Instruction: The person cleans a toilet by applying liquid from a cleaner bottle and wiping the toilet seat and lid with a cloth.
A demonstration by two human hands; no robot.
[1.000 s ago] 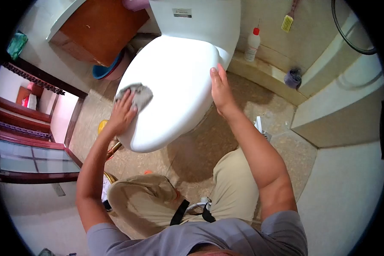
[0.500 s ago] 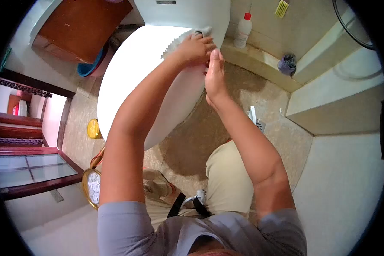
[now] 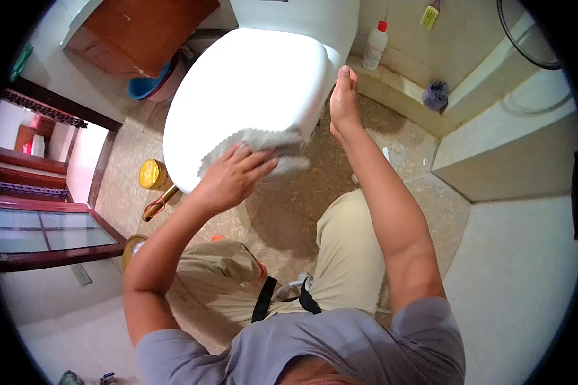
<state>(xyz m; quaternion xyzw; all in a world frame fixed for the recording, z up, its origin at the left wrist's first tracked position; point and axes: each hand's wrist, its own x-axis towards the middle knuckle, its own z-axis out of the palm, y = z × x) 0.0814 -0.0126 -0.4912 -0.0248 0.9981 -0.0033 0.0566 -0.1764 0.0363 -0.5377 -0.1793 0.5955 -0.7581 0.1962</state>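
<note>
My left hand presses a grey cloth with a zigzag edge onto the front right part of the white toilet lid. The fingers lie over the cloth, and its right end hangs past the lid's rim, blurred by motion. The lid is down. Beside the lid's right edge, near the back, my right hand is held up edge-on with its fingers stretched out. Nothing shows in it; whether it touches the lid I cannot tell.
A white bottle with a red cap stands on the ledge at the right wall, near a dark scrubber. Left of the toilet are a blue basin, a yellow-lidded can and a bin. A yellow brush hangs on the wall.
My left hand has pulled the cloth from the lid's back right toward its front. My right hand stays near the right edge, now apart from the left. The view has shifted slightly.
</note>
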